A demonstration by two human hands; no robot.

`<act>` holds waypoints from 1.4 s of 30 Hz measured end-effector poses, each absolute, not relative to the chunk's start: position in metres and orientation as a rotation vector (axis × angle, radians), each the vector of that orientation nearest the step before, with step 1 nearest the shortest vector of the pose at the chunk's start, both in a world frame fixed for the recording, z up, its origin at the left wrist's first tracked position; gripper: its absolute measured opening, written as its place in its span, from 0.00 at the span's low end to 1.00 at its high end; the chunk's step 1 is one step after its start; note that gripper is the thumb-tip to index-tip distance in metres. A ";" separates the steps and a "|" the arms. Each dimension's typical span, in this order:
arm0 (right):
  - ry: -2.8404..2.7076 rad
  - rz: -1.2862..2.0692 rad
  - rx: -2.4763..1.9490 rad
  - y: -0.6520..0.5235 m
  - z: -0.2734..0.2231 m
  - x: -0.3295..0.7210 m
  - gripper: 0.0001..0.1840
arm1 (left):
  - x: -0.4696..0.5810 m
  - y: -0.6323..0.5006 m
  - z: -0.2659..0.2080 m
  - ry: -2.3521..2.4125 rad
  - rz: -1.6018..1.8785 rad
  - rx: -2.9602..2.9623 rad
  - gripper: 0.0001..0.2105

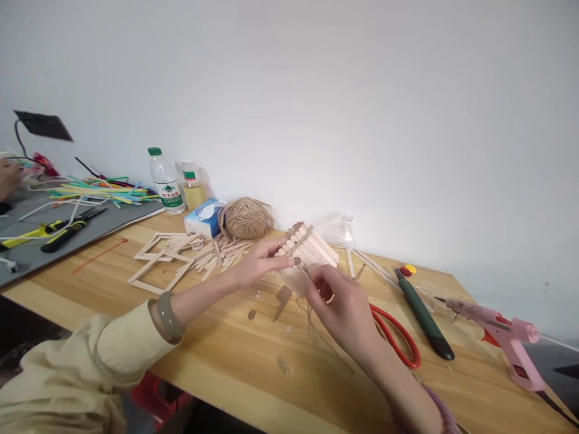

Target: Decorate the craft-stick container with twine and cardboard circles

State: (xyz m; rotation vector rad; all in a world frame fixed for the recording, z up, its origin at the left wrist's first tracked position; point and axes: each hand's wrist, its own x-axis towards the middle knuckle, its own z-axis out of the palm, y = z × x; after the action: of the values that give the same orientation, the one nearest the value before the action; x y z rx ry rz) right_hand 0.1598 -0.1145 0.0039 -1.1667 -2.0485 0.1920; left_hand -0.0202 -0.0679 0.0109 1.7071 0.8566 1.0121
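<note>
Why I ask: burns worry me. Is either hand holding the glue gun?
No, the glue gun lies on the table, apart from the left hand and right hand.

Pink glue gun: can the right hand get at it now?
Likely yes, once the right hand leaves the popsicle-stick panel, which the left hand holds. The red loop handle and green utility knife lie low on the way to the glue gun, so reaching over looks free.

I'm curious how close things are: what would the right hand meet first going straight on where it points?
Probably the wooden-stick panel; the right hand is at its edge, though contact is unclear.
</note>
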 end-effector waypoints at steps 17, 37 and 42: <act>-2.108 0.357 -1.345 -0.118 0.012 0.159 0.12 | -0.022 -0.070 0.014 0.803 1.030 1.795 0.16; -2.341 -0.221 -1.447 -0.126 0.012 0.154 0.07 | -0.017 -0.077 0.018 0.922 1.035 1.902 0.29; -2.321 -0.265 -1.440 -0.125 0.010 0.154 0.09 | -0.016 -0.078 0.018 0.932 1.018 1.878 0.28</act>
State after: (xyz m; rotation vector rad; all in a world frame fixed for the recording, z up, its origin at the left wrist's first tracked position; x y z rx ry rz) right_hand 0.1541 -0.1248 0.0103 -1.4404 -2.3211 -0.2650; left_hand -0.0155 -0.0776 0.0183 1.8781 0.9317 1.0177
